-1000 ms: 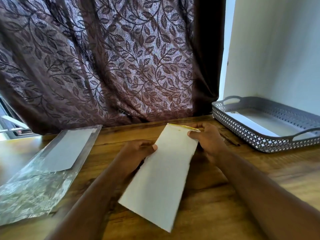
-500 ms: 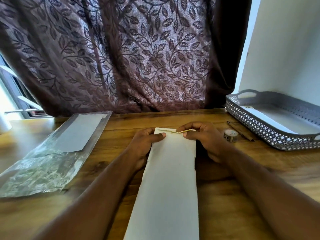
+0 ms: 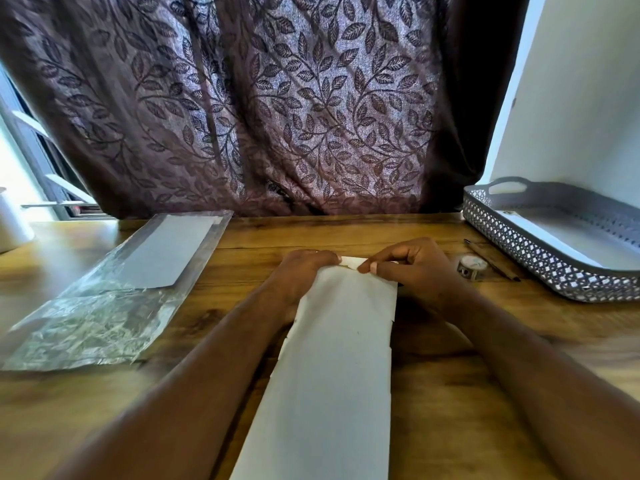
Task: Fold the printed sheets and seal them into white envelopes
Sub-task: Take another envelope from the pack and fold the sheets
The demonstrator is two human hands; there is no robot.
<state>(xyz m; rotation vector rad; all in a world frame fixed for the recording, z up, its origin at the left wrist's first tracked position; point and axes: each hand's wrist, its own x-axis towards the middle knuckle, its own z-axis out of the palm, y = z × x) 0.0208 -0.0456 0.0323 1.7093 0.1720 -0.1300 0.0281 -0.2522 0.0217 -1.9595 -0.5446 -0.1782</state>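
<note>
White and long, one envelope lies flat on the brown wooden tabletop. It starts at the bottom of the picture and points away from the person. It is plain, with little nicks along both long sides and one tiny dark dot near the middle. Its small flap is at the far end, between the two hands.

The left hand has its fingers curled over the far left corner of the envelope, so its grip is closed on it. The right hand pinches the flap with thumb and finger, so its grip is closed on the envelope too. Both arms are bare.

On the left lies one shiny clear plastic bag, crinkled at the near end. One flat white piece shows inside it. I cannot tell if more are under it.

On the right sits one grey tray with little holes in its wall and a handle. White paper lies in it. Just beside the tray are one small roll of tape and one thin dark stick, maybe a pencil.

A brown-purple curtain with a leaf pattern hangs behind the tabletop. A white wall stands on the right. Bright light comes in at a window on the left.
</note>
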